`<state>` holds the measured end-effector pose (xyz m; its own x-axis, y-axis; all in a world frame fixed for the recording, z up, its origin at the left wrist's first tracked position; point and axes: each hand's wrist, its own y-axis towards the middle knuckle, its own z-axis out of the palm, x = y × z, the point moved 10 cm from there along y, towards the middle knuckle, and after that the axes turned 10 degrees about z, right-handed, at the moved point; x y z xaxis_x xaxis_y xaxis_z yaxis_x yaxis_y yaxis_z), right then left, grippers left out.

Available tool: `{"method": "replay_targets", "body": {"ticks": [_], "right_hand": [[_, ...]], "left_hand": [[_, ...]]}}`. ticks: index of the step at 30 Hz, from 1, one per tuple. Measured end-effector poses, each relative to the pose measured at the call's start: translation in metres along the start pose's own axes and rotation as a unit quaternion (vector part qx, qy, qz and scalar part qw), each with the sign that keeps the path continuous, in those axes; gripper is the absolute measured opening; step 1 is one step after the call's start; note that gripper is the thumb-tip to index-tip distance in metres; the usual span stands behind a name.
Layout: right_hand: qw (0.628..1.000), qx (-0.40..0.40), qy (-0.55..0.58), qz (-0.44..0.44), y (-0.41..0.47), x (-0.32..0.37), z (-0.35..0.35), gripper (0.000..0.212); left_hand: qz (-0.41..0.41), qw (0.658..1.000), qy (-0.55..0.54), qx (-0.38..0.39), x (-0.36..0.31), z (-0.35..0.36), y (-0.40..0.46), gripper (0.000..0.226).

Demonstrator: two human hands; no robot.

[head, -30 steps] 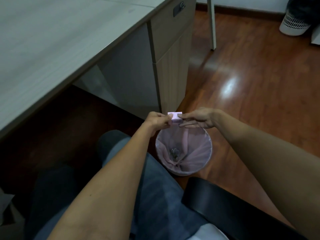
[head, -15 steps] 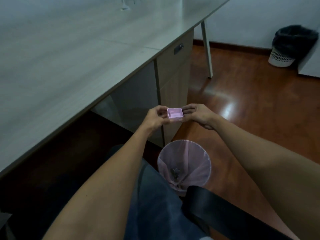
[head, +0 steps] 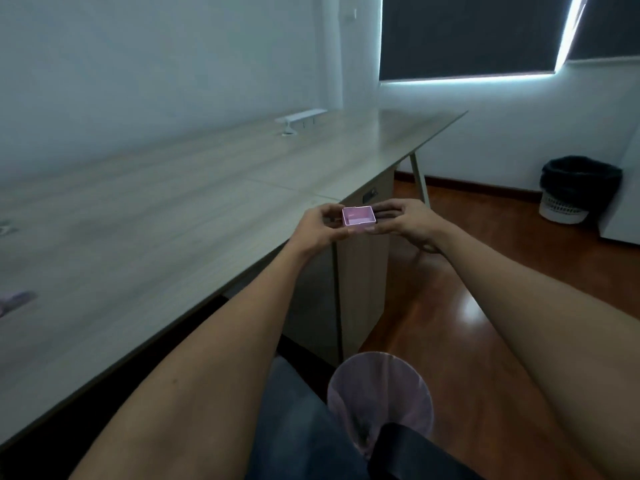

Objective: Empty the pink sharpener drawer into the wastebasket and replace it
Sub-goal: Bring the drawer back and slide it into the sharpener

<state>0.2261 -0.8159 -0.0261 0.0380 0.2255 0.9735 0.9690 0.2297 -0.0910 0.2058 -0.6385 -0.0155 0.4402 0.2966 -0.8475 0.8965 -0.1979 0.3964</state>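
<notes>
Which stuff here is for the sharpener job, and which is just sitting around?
For the job:
pink drawer, held by the left hand and right hand
pink-lined wastebasket on the floor

Just sitting around:
black-lined bin by the wall
white bar on the desk

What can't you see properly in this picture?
Head view only:
- Pink wastebasket: its bottom is hidden by a dark chair part and blurred, so its contents can't be told.
- Purple thing on the desk: cut off by the left edge and blurred; possibly the sharpener, can't confirm.
- Pink drawer: its sides are covered by the left hand and right hand; the inside looks empty, but crumbs would be too small.
</notes>
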Motion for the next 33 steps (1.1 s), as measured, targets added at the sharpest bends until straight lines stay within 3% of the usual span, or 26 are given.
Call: {"method": "replay_targets", "body": {"ticks": [11,23,33], "right_hand": [[0.990,0.101,0.031,-0.091,0.013,0.126,0.087,0.044],[0.955,0.254,0.031,-0.152,0.012,0.215,0.283,0.049],[0.907,0.379,0.002,-0.182,-0.027,0.262,0.439,0.049]], "left_hand": [[0.016,0.996,0.030,-0.086,-0.071,-0.131,-0.009,0.062],[-0.028,0.975,0.100,-0.194,-0.096,-0.314,-0.114,0.057],[-0.069,0.938,0.170,-0.294,-0.120,-0.426,-0.226,0.049]]}}
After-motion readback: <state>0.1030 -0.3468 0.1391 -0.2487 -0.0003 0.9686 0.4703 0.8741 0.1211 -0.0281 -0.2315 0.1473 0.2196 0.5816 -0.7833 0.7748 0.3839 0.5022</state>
